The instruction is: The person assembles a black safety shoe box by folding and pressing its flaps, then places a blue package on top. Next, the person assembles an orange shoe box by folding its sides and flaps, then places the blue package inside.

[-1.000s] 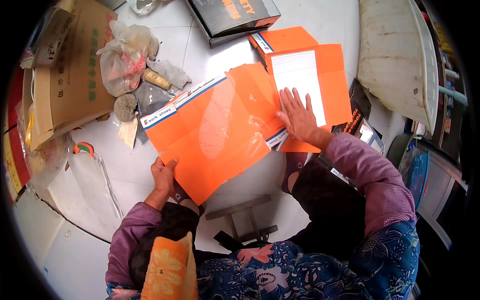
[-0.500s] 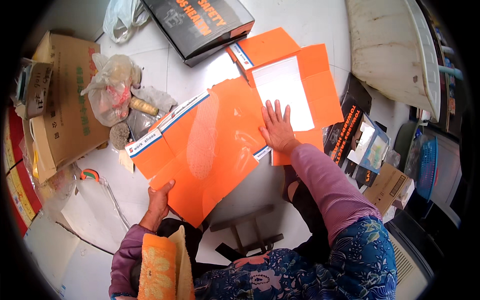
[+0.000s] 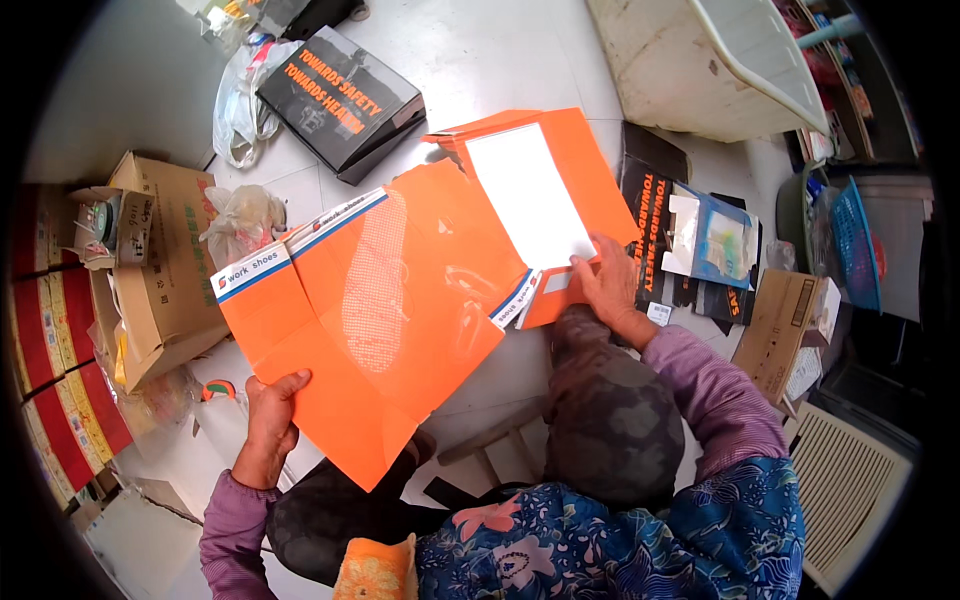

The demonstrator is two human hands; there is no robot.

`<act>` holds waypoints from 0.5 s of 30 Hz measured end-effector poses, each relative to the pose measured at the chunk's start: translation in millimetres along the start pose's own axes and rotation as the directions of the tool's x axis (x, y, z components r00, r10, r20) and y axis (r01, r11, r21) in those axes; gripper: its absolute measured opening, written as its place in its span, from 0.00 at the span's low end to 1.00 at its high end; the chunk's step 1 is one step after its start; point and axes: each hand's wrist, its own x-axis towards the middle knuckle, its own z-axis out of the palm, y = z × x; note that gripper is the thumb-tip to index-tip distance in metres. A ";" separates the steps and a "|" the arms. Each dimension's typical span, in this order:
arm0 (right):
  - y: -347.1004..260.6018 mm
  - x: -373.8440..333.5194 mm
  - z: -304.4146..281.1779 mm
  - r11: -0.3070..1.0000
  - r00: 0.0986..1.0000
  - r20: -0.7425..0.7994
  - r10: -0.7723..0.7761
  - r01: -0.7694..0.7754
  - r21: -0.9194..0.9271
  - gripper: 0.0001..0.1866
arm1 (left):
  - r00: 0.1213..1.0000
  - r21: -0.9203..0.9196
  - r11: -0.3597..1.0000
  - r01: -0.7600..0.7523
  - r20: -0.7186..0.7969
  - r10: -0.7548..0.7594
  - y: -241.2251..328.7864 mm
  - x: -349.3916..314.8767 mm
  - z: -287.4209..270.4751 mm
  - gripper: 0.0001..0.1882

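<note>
An unfolded orange shoebox (image 3: 440, 290), its cardboard opened out flat, spans the space in front of me. It bears a pale shoe-shaped dotted print and white-blue edge strips. A white panel (image 3: 530, 190) shows on its right part; whether the two parts are joined I cannot tell. My left hand (image 3: 268, 415) is closed on its lower left edge, thumb on top and the other fingers hidden beneath. My right hand (image 3: 612, 288) grips the right part's lower right edge beside the white panel, above my knee.
A black shoebox (image 3: 342, 100) stands on the floor beyond, next to a plastic bag (image 3: 245, 110). At left are a large brown carton (image 3: 165, 250) and another bag (image 3: 245, 215). Flattened black boxes (image 3: 650, 220), a blue basket (image 3: 858, 250) and a big dirty white tub (image 3: 690, 70) are at right.
My right hand has gone from lying flat on the cardboard to gripping its right edge. The orange shoebox has shifted slightly left, and the view has turned.
</note>
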 end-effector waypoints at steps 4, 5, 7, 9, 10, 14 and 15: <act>53.7 -15.3 30.0 0.556 0.625 0.250 0.739 -0.776 0.296 0.34 | 1.000 0.041 0.999 -0.007 -0.016 0.008 18.4 -20.7 17.1 0.18; 64.2 -16.7 36.5 0.457 0.621 0.388 0.681 -0.775 0.437 0.35 | 1.000 0.065 0.998 -0.006 -0.029 0.008 22.3 -23.7 20.2 0.19; 77.5 -19.4 51.6 0.161 0.574 0.534 0.620 -0.760 0.630 0.34 | 0.999 0.109 0.994 -0.011 -0.044 0.016 25.4 -32.0 26.0 0.20; 84.3 -19.2 57.7 0.088 0.569 0.526 0.632 -0.727 0.681 0.28 | 0.996 0.156 0.986 -0.066 -0.040 0.073 22.9 -40.9 29.8 0.20; 80.9 -15.2 59.2 0.163 0.574 0.489 0.657 -0.742 0.650 0.25 | 0.993 0.184 0.977 -0.110 -0.029 0.117 24.4 -43.8 28.2 0.21; 52.9 6.2 46.5 -0.189 0.662 0.558 0.501 -0.545 0.817 0.17 | 0.951 0.286 0.916 -0.281 -0.049 0.307 36.6 -58.5 11.9 0.20; 42.4 14.4 37.9 -0.152 0.702 0.510 0.497 -0.508 0.848 0.17 | 0.946 0.286 0.915 -0.285 -0.070 0.317 41.2 -63.8 5.4 0.20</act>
